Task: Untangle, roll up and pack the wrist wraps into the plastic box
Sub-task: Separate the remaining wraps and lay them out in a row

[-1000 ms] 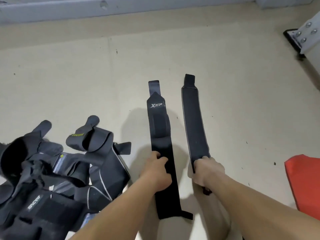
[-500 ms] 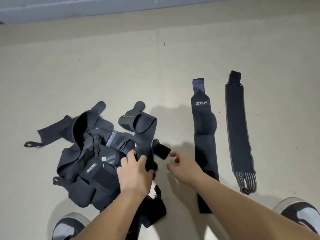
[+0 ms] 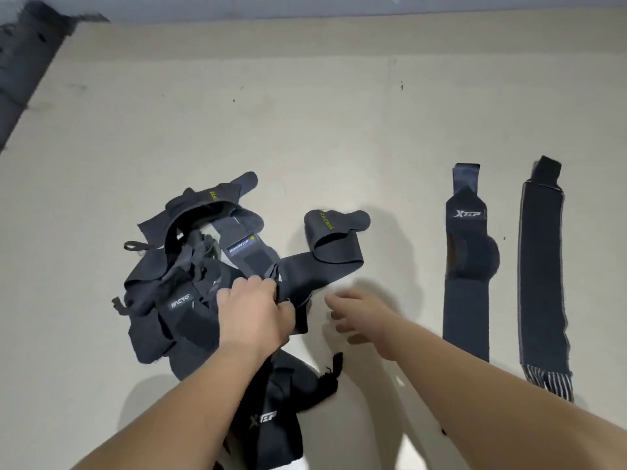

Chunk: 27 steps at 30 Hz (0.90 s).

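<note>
A tangled heap of black wrist wraps (image 3: 190, 293) lies on the beige floor at the left. My left hand (image 3: 254, 313) grips a strap at the heap's right side. That strap runs right to a looped wrap with yellow lettering (image 3: 330, 245). My right hand (image 3: 359, 317) hovers just right of the heap, fingers loosely spread, holding nothing. Two wraps lie straightened side by side at the right: one marked XTEP (image 3: 470, 266) and a plain one with a striped end (image 3: 541, 273). Another XTEP wrap (image 3: 271, 412) lies under my left forearm. The plastic box is out of view.
A grey wall base (image 3: 305, 8) runs along the far edge of the floor. A dark blurred object (image 3: 23, 62) sits at the far left corner. Bare floor (image 3: 305, 130) stretches beyond the wraps.
Both hands have left the two straightened wraps and moved left to the heap. My left hand has taken hold of a strap there, and the view has shifted left.
</note>
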Each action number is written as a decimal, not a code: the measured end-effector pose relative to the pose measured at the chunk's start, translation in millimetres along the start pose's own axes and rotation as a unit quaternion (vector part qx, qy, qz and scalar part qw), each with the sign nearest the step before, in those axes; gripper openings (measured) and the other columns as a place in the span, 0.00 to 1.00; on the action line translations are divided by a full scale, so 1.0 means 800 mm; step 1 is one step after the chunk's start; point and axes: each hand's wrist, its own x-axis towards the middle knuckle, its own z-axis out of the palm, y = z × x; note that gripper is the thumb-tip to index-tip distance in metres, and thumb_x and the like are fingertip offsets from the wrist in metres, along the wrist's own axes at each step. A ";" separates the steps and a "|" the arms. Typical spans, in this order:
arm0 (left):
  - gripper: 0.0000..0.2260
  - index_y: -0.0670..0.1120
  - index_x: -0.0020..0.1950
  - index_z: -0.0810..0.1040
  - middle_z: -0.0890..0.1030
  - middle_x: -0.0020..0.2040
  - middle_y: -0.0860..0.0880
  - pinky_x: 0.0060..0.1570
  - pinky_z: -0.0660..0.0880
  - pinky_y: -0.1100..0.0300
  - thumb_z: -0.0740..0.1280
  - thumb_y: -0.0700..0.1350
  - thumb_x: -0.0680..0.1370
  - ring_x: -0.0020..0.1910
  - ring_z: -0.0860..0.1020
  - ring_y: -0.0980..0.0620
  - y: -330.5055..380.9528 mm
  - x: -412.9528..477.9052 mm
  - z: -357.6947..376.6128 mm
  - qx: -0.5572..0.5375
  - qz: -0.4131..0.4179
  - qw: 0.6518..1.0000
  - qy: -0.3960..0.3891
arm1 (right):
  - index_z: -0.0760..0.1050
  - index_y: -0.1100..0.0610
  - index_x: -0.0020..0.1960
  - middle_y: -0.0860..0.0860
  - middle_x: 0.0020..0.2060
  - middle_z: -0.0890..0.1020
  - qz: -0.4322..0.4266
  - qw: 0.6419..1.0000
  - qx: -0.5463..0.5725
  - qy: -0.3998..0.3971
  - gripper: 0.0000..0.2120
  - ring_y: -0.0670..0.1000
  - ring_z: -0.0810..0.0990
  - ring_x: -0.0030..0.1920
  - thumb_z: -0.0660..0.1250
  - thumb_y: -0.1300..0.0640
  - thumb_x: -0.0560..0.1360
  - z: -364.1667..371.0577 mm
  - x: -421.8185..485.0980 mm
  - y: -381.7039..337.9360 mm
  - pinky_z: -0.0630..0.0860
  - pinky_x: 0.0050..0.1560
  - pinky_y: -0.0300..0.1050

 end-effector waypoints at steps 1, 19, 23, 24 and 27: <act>0.13 0.47 0.34 0.65 0.71 0.36 0.52 0.46 0.68 0.53 0.65 0.48 0.74 0.42 0.70 0.47 0.013 0.000 -0.010 -0.053 0.011 0.998 0.010 | 0.80 0.49 0.61 0.52 0.56 0.86 0.008 1.000 0.010 -0.007 0.15 0.53 0.83 0.50 0.66 0.40 0.81 -0.001 -0.004 -0.003 0.81 0.59 0.52; 0.24 0.51 0.37 0.65 0.64 0.29 0.59 0.33 0.58 0.59 0.83 0.45 0.69 0.29 0.61 0.57 0.139 -0.108 -0.109 -0.475 0.104 0.816 -0.313 | 0.82 0.58 0.50 0.58 0.52 0.88 -0.162 0.953 0.250 -0.061 0.11 0.53 0.87 0.48 0.63 0.56 0.86 -0.124 -0.179 -0.052 0.85 0.53 0.48; 0.17 0.45 0.51 0.70 0.76 0.26 0.63 0.31 0.69 0.73 0.77 0.35 0.76 0.26 0.74 0.66 0.148 -0.128 -0.125 -0.511 0.065 0.796 -0.317 | 0.75 0.65 0.65 0.59 0.62 0.85 -0.199 0.924 0.325 -0.010 0.18 0.56 0.85 0.54 0.66 0.50 0.85 -0.124 -0.200 -0.049 0.79 0.65 0.59; 0.16 0.44 0.52 0.72 0.79 0.29 0.62 0.34 0.71 0.73 0.79 0.37 0.75 0.30 0.77 0.65 0.150 -0.130 -0.130 -0.522 0.063 0.791 -0.313 | 0.76 0.62 0.65 0.57 0.61 0.86 -0.201 0.915 0.351 -0.016 0.18 0.55 0.86 0.54 0.64 0.49 0.85 -0.126 -0.206 -0.051 0.80 0.63 0.57; 0.20 0.46 0.56 0.76 0.87 0.44 0.53 0.49 0.79 0.62 0.82 0.40 0.71 0.44 0.85 0.56 0.150 -0.127 -0.140 -0.558 0.053 0.784 -0.268 | 0.81 0.62 0.65 0.59 0.62 0.85 -0.174 0.903 0.388 -0.064 0.21 0.57 0.86 0.58 0.63 0.46 0.86 -0.130 -0.221 -0.051 0.81 0.63 0.55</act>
